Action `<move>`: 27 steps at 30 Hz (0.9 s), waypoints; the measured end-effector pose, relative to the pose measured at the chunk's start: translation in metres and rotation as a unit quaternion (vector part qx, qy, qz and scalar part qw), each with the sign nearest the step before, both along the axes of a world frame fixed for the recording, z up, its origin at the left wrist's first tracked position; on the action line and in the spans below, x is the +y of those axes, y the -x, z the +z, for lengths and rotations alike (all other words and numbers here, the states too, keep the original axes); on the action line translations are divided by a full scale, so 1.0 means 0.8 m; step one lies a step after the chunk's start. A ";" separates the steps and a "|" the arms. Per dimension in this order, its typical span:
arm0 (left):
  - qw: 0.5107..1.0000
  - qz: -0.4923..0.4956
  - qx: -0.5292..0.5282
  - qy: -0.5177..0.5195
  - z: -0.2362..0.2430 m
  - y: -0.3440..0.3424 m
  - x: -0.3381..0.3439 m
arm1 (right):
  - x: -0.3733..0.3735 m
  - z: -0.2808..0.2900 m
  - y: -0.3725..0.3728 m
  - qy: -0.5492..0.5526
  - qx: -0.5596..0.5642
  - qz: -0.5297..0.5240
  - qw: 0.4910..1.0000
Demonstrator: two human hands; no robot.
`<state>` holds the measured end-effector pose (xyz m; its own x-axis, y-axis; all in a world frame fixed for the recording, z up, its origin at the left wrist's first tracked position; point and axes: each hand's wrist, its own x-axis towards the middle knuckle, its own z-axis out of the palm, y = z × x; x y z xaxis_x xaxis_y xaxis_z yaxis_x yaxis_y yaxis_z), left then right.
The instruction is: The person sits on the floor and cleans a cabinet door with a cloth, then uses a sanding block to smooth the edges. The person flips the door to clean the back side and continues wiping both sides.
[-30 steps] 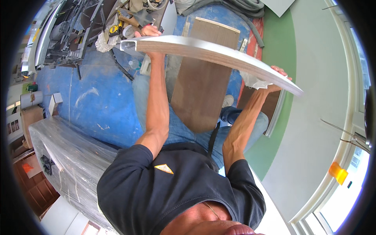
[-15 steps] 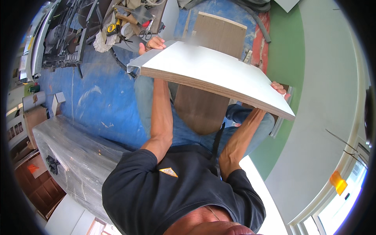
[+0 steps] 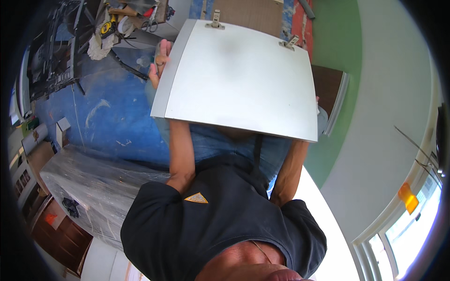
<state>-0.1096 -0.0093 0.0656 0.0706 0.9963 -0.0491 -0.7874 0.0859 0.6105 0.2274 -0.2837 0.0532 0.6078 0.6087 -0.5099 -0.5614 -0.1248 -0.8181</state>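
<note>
A white cabinet door (image 3: pixel 239 77) lies raised over my lap, its broad white face toward me. Along its left side runs a grey metal profile strip (image 3: pixel 174 70). Two metal hinges sit at its far edge, a left hinge (image 3: pixel 216 20) and a right hinge (image 3: pixel 290 43), arms sticking up. My left hand (image 3: pixel 161 63) holds the door by the strip side, fingers showing past the edge. My right hand (image 3: pixel 318 99) supports the opposite side; only fingertips show, the rest being hidden behind the door.
Beyond the door stands a brown wooden panel (image 3: pixel 248 15). A tape measure (image 3: pixel 108 27) and scissors (image 3: pixel 150 25) lie among clutter at far left. Plastic-wrapped furniture (image 3: pixel 103 187) is at my left. A dark board (image 3: pixel 327 86) leans by the green-and-grey wall (image 3: pixel 389 93) at right.
The door has tilted so its white face shows fully and its brown near edge has dropped from sight. Both hinges have come into clear view. My hands stay at its two sides.
</note>
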 end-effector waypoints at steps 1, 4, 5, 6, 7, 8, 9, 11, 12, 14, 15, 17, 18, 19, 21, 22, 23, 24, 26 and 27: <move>0.998 -0.030 0.015 0.062 -0.002 0.006 -0.003 | -0.010 -0.010 -0.005 0.079 -0.022 0.010 0.997; 0.982 -0.147 0.016 0.119 -0.009 0.033 -0.005 | -0.015 -0.030 -0.024 0.022 0.061 0.039 0.997; 0.977 -0.170 0.042 0.119 -0.012 0.040 -0.002 | -0.012 -0.032 -0.029 -0.079 0.165 0.036 0.982; 0.969 -0.177 0.080 0.154 -0.012 0.051 0.002 | -0.005 -0.034 -0.033 -0.050 0.172 0.004 0.984; 0.960 -0.211 0.110 0.148 -0.013 0.059 0.005 | 0.002 -0.033 -0.036 -0.036 0.192 -0.001 0.981; 0.936 -0.236 0.164 0.202 -0.014 0.065 0.008 | 0.009 -0.032 -0.038 -0.055 0.219 0.019 0.974; 0.923 -0.269 0.172 0.217 -0.015 0.068 0.012 | 0.016 -0.032 -0.040 -0.025 0.202 0.016 0.979; 0.904 -0.325 0.226 0.161 -0.020 0.070 0.017 | 0.027 -0.034 -0.043 0.005 0.168 0.030 0.985; 0.903 -0.354 0.217 0.108 -0.025 0.068 0.019 | 0.030 -0.037 -0.045 -0.036 0.168 0.046 0.984; 0.910 -0.321 0.247 0.091 -0.035 0.062 0.021 | 0.034 -0.047 -0.049 -0.071 0.134 0.051 0.987; 0.911 -0.311 0.257 0.085 -0.041 0.060 0.022 | 0.036 -0.055 -0.052 -0.055 0.138 0.039 0.988; 0.913 -0.316 0.252 0.056 -0.053 0.055 0.024 | 0.042 -0.072 -0.062 -0.029 0.121 0.043 0.991; 0.912 -0.316 0.256 0.054 -0.059 0.053 0.027 | 0.047 -0.080 -0.067 -0.048 0.123 0.059 0.990; 0.915 -0.308 0.257 0.043 -0.064 0.049 0.030 | 0.051 -0.089 -0.073 -0.045 0.112 0.059 0.991; 0.919 -0.290 0.265 0.037 -0.073 0.044 0.035 | 0.061 -0.101 -0.083 -0.056 0.104 0.079 0.990; 0.920 -0.289 0.262 0.051 -0.075 0.041 0.036 | 0.065 -0.106 -0.088 -0.069 0.107 0.097 0.987; 0.921 -0.287 0.256 0.063 -0.077 0.039 0.038 | 0.069 -0.110 -0.091 -0.049 0.091 0.096 0.990; 0.925 -0.284 0.243 0.068 -0.079 0.037 0.039 | 0.072 -0.114 -0.094 -0.080 0.099 0.108 0.986; 0.921 -0.276 0.267 0.070 -0.080 0.034 0.040 | 0.075 -0.124 -0.096 -0.043 0.084 0.085 0.992; 0.918 -0.273 0.277 0.077 -0.081 0.033 0.040 | 0.075 -0.130 -0.096 -0.065 0.081 0.087 0.991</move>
